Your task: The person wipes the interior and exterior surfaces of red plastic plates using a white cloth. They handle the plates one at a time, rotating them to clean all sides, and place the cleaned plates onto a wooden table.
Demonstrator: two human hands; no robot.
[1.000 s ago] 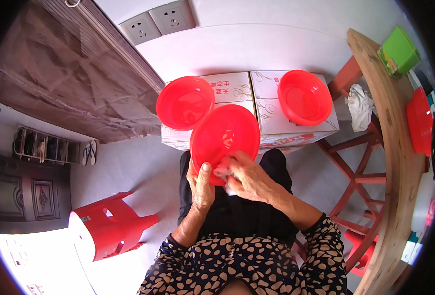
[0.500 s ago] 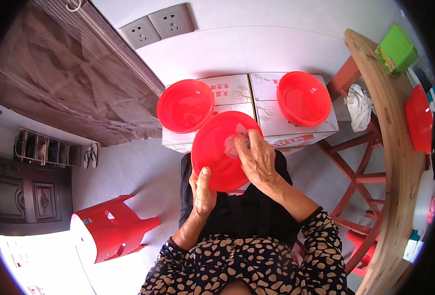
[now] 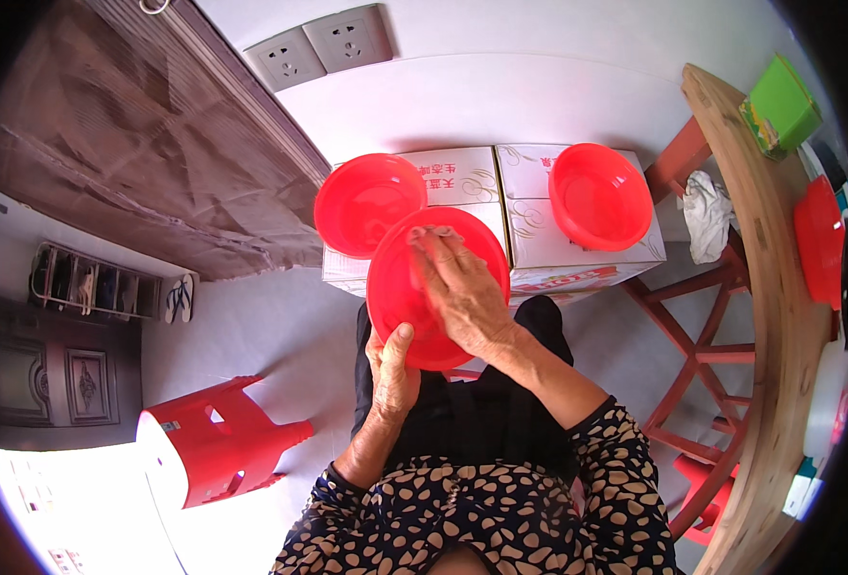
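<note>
My left hand (image 3: 394,376) grips the near-left rim of a red plastic bowl (image 3: 395,287), thumb on the inside and fingers mostly hidden underneath. The bowl is tilted toward me above my lap. Inside it, my right hand (image 3: 462,292) presses with its fingers stretched out along the inner wall, slightly blurred. A pinkish cloth (image 3: 433,233) shows a little at the fingertips; most of it is covered by the hand. Beyond, a second red bowl (image 3: 371,204) stands at left and a third red bowl (image 3: 598,198) at right, both on white cardboard boxes (image 3: 529,230).
A wooden table (image 3: 764,287) on reddish legs runs along the right, with a green box (image 3: 781,105) and another red bowl (image 3: 817,244) on it. A white cloth (image 3: 706,216) hangs beside it. A red plastic stool (image 3: 222,441) lies tipped at left, and slippers (image 3: 180,299) lie behind.
My right hand has shifted up and left inside the bowl, and its fingers have straightened from a bunched grip, covering most of the cloth. The left hand keeps its hold.
</note>
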